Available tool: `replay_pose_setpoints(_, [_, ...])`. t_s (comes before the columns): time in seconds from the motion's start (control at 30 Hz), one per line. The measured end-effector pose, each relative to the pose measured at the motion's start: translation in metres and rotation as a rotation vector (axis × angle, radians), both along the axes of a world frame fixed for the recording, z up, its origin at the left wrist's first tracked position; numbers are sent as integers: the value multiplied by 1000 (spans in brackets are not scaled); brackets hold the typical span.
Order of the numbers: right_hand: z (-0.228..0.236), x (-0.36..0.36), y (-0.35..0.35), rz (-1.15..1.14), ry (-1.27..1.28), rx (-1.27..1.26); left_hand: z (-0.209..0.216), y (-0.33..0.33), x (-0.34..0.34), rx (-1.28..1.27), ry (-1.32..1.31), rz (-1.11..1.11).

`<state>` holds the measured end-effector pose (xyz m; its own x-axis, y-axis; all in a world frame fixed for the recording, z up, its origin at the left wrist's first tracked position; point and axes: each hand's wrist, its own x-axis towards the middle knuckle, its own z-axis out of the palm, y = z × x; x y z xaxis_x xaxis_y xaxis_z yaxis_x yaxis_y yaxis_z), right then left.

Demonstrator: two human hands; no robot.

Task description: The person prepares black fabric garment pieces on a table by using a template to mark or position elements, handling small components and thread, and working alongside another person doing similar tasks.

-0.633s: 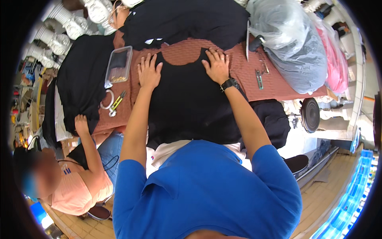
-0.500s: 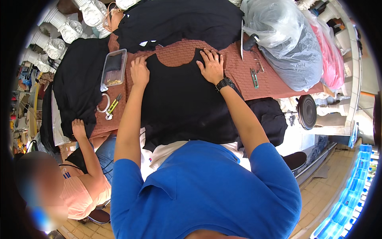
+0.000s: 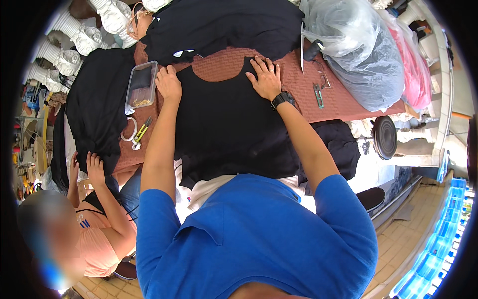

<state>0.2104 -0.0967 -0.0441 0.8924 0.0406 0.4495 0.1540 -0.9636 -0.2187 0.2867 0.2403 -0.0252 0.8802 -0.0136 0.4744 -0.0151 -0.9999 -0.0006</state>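
Note:
A black garment [image 3: 226, 119] with a wide scooped neckline lies spread over the brown textured cloth [image 3: 214, 66] in front of me. Its near edge hangs toward my lap. My left hand [image 3: 169, 83] is open, at the outer edge of the garment's left shoulder, fingers stretched forward. On the right shoulder rests my right hand [image 3: 265, 79], flat with its fingers spread, a dark watch [image 3: 282, 99] on that wrist. Neither hand grips anything.
Left of my arm are a clear plastic box [image 3: 141, 84] and yellow-green thread snips [image 3: 143, 130]. At right lie green-handled snips [image 3: 318, 95] and a stuffed clear bag [image 3: 356, 60]. More black fabric [image 3: 224, 25] lies beyond. A co-worker's hand [image 3: 95, 168] touches black cloth at left.
My left hand has slid a little outward to the left, and my right hand has moved slightly forward. The co-worker's second hand has come into sight.

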Motion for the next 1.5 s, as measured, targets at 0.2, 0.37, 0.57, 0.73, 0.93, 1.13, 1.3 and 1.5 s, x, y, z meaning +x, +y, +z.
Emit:
replay_pose_setpoints(0.2, [2, 6, -4, 24, 13, -5, -3, 6, 7, 21, -54, -8])
replay_pose_setpoints(0.37, [-1, 5, -7, -7, 39, -46, 27, -45, -15, -85, -147, -181])
replay_pose_setpoints(0.57, [5, 4, -8, 28, 18, 0, 11, -176, -61, -683, 304, -947])
replay_pose_setpoints(0.73, [63, -20, -33, 31, -403, 190, -16, -198, -56, -261, 194, -752])
replay_pose_setpoints(0.93, [38, -2, -126, -329, -259, 113, -2, -214, -50, -241, 336, -750])
replay_pose_setpoints(1.13, [104, -60, -47, -53, -588, 262, 60, -174, -49, -910, 366, -705])
replay_pose_setpoints(1.3, [92, -131, 34, 409, -309, 391, 77, -145, -102, -1652, 687, -581])
replay_pose_setpoints(1.5, [74, -66, 16, 453, -12, 435, 30, -99, -110, -1338, 532, -406])
